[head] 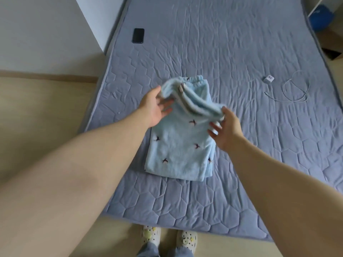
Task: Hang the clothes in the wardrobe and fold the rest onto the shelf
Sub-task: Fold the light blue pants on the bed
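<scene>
pale wooden floor (pixel 37 112) carried a quilted grey-blue mattress (pixel 232 43), and near its front left part lay the light blue fleece garment (pixel 178 145), folded into a long rectangle and dotted with small dark bird shapes. its near end rested flat on the mattress, while its far end, with a gathered waistband showing behind, was raised off the bedding in a loose, motion-blurred fold. the left grip (pixel 157 106) held the left side of that raised fold, thumb on top of the fabric and fingers stretched underneath, so the cloth was pinched between them. the right grip (pixel 227 127) held the right side of the fold in the same way, thumb pressed on the upper edge and fingers spread below it; the blur hid the fingertips' exact lie. both bare forearms reached in from the bottom corners. further out, a dark phone (pixel 138 35) lay face up near the mattress's far left edge, close to a white panel (pixel 87 21). to the right of the garment, well apart from it, sat a small white charger plug (pixel 268 79) with a thin white cable (pixel 297 89) looped beside it. a blue rounded object (pixel 322 16) showed at the top right corner, too cut off to identify. at the bottom edge stood two feet in pale clogs (pixel 151 236) on the floor, just beside the mattress's near edge.
</scene>
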Demonstrator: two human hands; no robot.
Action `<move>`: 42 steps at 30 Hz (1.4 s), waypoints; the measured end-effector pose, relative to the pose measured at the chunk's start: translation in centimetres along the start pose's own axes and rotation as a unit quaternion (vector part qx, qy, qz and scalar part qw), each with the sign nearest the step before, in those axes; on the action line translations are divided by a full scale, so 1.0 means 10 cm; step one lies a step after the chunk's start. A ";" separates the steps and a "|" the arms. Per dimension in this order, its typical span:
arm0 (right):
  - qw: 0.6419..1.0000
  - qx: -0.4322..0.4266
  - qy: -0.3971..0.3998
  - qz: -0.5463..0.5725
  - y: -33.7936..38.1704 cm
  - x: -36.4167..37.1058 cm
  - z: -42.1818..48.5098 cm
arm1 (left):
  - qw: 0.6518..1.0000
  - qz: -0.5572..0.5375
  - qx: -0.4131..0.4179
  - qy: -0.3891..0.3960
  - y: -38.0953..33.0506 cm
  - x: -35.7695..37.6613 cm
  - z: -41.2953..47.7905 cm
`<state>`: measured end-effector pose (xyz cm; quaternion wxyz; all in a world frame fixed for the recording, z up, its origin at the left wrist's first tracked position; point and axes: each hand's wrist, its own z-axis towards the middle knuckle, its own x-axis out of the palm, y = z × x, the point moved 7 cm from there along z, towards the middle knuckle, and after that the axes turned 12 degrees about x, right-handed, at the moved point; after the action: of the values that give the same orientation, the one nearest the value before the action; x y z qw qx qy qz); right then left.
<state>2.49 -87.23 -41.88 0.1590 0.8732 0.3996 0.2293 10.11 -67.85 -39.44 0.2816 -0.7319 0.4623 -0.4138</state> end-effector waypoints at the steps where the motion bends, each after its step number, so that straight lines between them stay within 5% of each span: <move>1: 0.999 -0.026 0.028 0.001 0.13 0.10 0.02 | 0.999 0.007 0.015 0.030 -0.06 0.08 0.10; 7: 0.997 -0.024 -0.018 -0.076 -0.05 0.00 0.56 | 0.982 0.176 0.005 0.063 0.38 -0.07 0.53; 15: 0.971 0.043 -0.123 -0.199 -1.01 -0.63 1.32 | 0.920 0.392 -0.013 -0.011 1.50 -0.92 0.74; 23: 0.878 0.015 -0.278 -0.389 -1.45 -1.16 1.69 | 0.849 0.514 -0.068 -0.099 2.26 -1.69 0.69; 25: 0.895 -0.001 -0.254 -0.367 -1.40 -1.17 1.84 | 0.851 0.505 -0.075 -0.125 2.31 -1.78 0.73; 31: 0.937 0.044 -0.200 -0.283 -1.48 -1.17 2.08 | 0.926 0.336 -0.119 -0.126 2.52 -1.79 0.78; 36: 0.940 0.109 -0.192 -0.260 -1.67 -1.28 1.88 | 0.931 0.302 -0.161 -0.124 2.58 -1.88 0.53; 42: 0.921 0.193 -0.203 -0.272 -2.34 -1.74 1.13 | 0.894 0.352 -0.255 -0.109 2.80 -2.28 -0.42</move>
<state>-16.20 -86.95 -67.01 0.1217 0.7727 0.6169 -0.0867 -11.17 -58.79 -67.46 0.2612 -0.6085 0.7458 -0.0732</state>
